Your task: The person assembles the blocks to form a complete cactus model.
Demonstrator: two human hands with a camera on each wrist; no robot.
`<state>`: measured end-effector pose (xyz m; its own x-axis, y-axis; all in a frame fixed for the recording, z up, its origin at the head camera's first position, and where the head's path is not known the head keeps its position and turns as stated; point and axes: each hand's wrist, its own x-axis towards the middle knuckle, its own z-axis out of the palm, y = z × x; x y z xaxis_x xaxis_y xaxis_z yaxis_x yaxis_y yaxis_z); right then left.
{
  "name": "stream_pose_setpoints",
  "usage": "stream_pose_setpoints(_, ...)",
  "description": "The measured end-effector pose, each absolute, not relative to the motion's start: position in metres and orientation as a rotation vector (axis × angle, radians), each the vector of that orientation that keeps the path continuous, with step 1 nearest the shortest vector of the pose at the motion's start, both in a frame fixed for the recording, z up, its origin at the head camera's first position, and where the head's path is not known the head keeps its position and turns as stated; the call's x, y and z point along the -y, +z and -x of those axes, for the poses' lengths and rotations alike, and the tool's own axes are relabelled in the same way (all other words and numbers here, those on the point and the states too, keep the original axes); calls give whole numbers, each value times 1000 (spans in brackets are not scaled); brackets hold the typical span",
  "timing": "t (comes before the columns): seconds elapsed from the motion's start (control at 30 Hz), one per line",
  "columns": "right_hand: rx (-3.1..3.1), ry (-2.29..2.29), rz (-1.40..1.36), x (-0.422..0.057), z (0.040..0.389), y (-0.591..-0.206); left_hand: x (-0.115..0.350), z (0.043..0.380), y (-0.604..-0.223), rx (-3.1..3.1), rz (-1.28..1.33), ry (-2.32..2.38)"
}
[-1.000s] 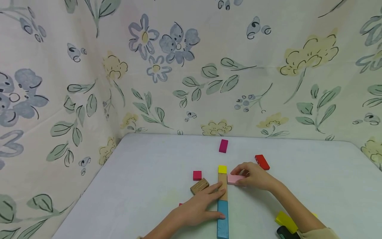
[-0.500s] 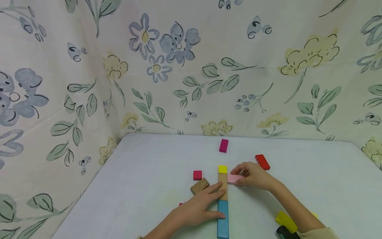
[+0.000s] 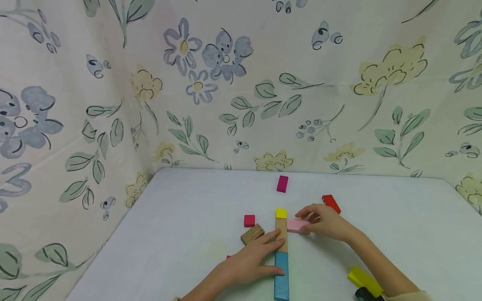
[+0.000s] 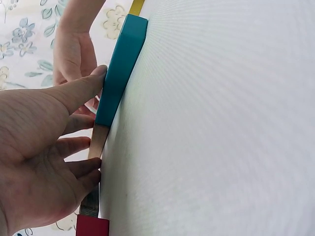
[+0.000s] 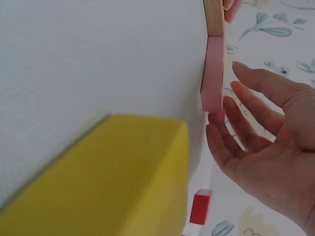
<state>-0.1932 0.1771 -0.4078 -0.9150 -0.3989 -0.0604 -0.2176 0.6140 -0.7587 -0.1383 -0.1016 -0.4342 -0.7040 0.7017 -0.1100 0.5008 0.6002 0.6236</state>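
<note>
A yellow block (image 3: pixel 281 213), a plain wooden block (image 3: pixel 281 244) and a blue block (image 3: pixel 281 282) lie end to end in a line. My left hand (image 3: pixel 250 261) rests along this line, extended fingertips on the wooden block and thumb on the blue one. A pink block (image 3: pixel 296 225) juts out from the wooden block's right side. Beside its outer end is my right hand (image 3: pixel 325 221), fingers loosely spread and apart from the block in the right wrist view, where the pink block (image 5: pixel 213 73) meets the wooden one (image 5: pixel 214 18).
Left of the line lie a red cube (image 3: pixel 249 220) and a brown block (image 3: pixel 252 235). A magenta block (image 3: pixel 282 184) is at the back, a red block (image 3: pixel 331 203) behind my right hand. A yellow block (image 3: pixel 364 281) and a dark object (image 3: pixel 367 294) sit near my right forearm.
My right hand has let go of the pink block and drawn slightly to the right, its fingers loosening. The pink block and my left hand stay where they were.
</note>
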Motion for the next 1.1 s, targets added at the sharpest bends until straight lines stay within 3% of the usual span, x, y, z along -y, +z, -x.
stream_pose_setpoints(1.1, -2675, -1116, 654, -263, 134, -401, 101, 134, -428, -2491, -980, 830)
